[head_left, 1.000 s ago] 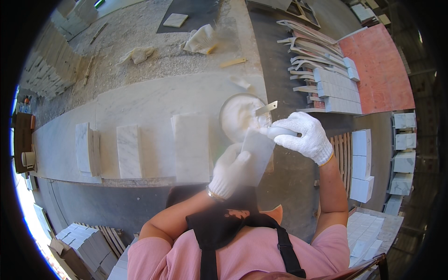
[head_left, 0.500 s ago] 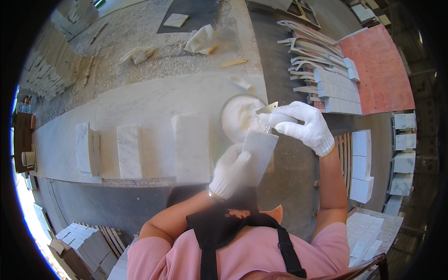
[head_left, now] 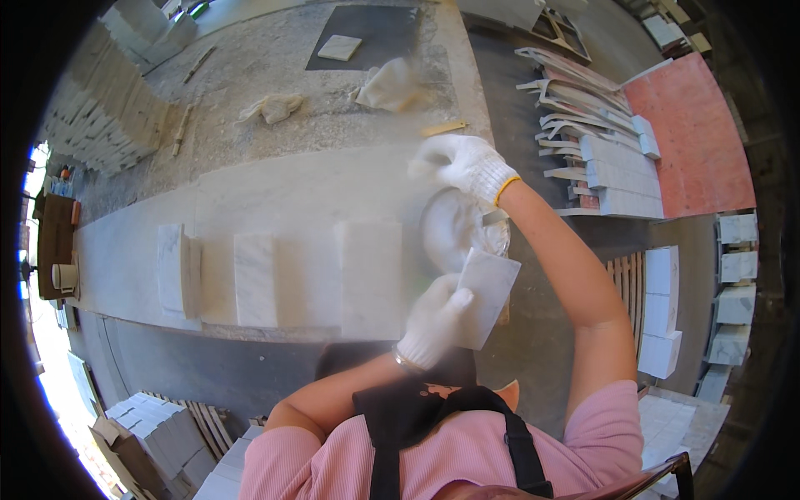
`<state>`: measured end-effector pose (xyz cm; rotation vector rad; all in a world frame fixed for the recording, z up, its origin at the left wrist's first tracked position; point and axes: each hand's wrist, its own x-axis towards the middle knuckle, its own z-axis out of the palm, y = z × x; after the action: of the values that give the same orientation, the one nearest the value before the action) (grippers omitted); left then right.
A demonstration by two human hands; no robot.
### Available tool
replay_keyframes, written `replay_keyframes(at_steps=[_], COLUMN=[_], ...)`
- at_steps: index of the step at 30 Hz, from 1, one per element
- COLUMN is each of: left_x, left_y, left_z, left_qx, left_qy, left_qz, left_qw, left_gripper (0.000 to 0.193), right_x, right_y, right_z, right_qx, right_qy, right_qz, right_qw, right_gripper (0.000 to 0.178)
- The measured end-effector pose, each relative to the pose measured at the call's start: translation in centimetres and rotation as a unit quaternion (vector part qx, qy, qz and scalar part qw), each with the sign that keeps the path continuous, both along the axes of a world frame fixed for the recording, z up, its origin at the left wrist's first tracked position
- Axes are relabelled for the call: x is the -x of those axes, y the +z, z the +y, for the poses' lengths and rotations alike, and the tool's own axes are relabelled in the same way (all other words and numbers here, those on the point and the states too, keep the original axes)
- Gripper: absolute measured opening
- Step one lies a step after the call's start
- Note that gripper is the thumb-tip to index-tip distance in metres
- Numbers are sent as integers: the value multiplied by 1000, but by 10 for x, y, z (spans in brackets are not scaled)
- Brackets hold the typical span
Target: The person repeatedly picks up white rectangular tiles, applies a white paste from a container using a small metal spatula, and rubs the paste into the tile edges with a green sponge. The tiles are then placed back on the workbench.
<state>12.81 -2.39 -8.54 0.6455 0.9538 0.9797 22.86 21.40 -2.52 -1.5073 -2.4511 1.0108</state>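
Note:
My left hand (head_left: 433, 323), in a white knit glove, grips a small white marble tile (head_left: 492, 292) by its lower left side, tilted in front of the bowl. The round bowl (head_left: 423, 233) holds white paste (head_left: 447, 227). A scraper blade (head_left: 496, 217) shows at its right side. Just beyond the bowl is my right hand (head_left: 467, 167), gloved too, fingers pinched over the slab. Something whitish is at its fingertips, too blurred to name. Left of the bowl, several marble tiles stand in a row, the nearest being a broad white tile (head_left: 367, 279).
A pale stone slab (head_left: 275, 187) spans the bench. Farther back lie a yellow strip (head_left: 444, 128), crumpled gloves (head_left: 387, 86) and a tile on a dark sheet (head_left: 358, 25). Stacked tiles (head_left: 617, 175) and a red board (head_left: 696, 137) stand to the right.
My right hand has left the scraper at the bowl and moved left and away, onto the whitish piece lying beyond it. My left hand still holds the tile. The whole view has shifted slightly.

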Motion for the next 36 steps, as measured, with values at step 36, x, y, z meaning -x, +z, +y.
replay_keyframes(at_steps=[36], left_x=[121], left_y=[105], left_z=[47], left_qx=[-182], left_qy=[-309], left_qz=[260], left_qw=[896], left_gripper=[49], right_x=[-104], right_y=[16], right_z=[-104], right_qx=[-149], right_qy=[-95], right_qz=[-78], right_qw=[981], right_gripper=[29])
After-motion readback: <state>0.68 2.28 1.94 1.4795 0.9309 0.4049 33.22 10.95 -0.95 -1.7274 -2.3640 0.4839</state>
